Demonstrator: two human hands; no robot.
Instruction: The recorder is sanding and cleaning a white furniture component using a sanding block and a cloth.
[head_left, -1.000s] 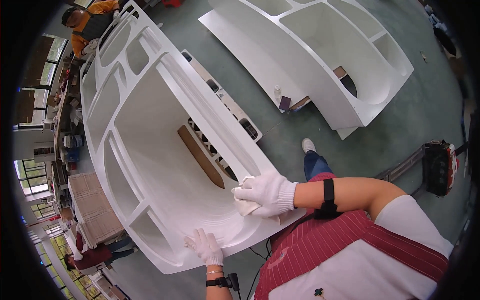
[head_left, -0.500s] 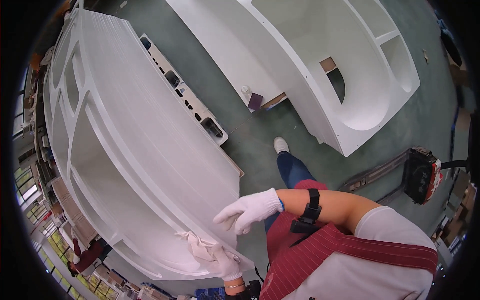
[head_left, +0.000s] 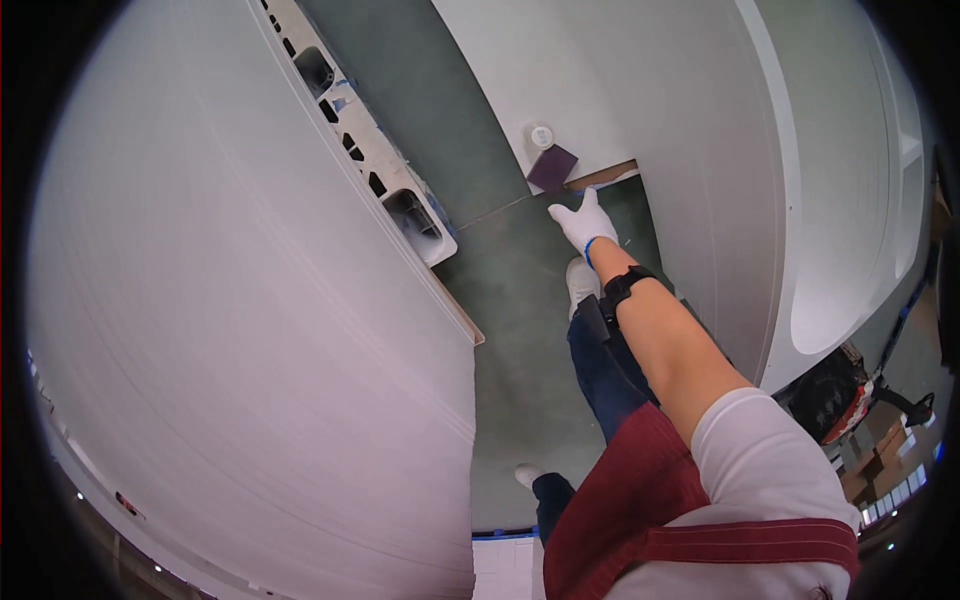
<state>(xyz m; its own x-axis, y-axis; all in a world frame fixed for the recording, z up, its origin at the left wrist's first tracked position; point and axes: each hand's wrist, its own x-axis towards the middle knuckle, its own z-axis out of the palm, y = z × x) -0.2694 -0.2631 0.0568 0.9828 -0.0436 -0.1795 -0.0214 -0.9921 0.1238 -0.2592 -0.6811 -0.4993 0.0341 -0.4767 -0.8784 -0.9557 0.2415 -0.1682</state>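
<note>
Near the purple pad [head_left: 553, 170] on the corner of the white panel [head_left: 530, 80], my right hand [head_left: 590, 224] looks empty, fingers parted, so I'd go easy beside the container [head_left: 540, 136] (can't see my left hand).

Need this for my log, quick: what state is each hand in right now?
Left hand: out of view, cannot be told.
Right hand in a white fabric glove: open, nothing visibly held, near the flat purple square block.
</note>
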